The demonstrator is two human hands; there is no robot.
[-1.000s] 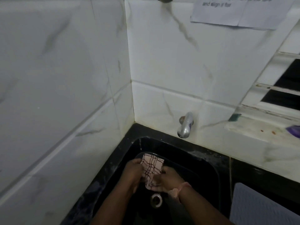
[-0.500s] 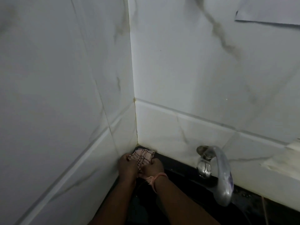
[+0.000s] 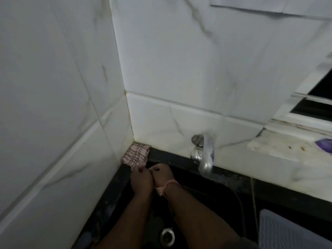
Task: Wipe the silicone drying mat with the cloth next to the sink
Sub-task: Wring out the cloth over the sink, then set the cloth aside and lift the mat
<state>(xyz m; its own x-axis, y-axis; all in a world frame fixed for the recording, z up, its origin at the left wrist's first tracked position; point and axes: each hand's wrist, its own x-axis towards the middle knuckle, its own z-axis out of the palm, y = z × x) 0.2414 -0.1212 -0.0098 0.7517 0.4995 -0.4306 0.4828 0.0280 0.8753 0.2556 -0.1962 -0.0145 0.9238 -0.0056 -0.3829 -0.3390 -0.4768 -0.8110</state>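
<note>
The cloth point(image 3: 136, 155) is pink with dark checks. It lies folded in the back corner of the black bench point(image 3: 179, 158), right where the two white tiled walls point(image 3: 53, 105) meet. That spot is just behind the sink point(image 3: 206, 212), so a wet cloth can rest there out of the way.

The left hand point(image 3: 141, 178) is at the near edge of the cloth. Its fingers are curled, and the tips seem to touch or pinch the cloth's edge, but the picture is dark there, so I cannot tell if it really grips. The right hand point(image 3: 161, 174) is pressed up beside the left one. Its fingers are curled too, and it looks like it holds nothing. A pink thread band point(image 3: 168, 186) is tied on the right wrist.

Both hands hang over the sink, close together, likely because they are busy with the cloth.

The silicone drying mat point(image 3: 287, 232) is grey with ridges. It lies flat on the bench to the right of the sink, well apart from the cloth and the hands. Nothing is touching it.

A shiny tap point(image 3: 204, 155) sticks out of the back wall over the sink. The drain point(image 3: 167, 236) shows at the bottom.

To wipe the mat, the cloth would have to be carried across the sink to it.
</note>
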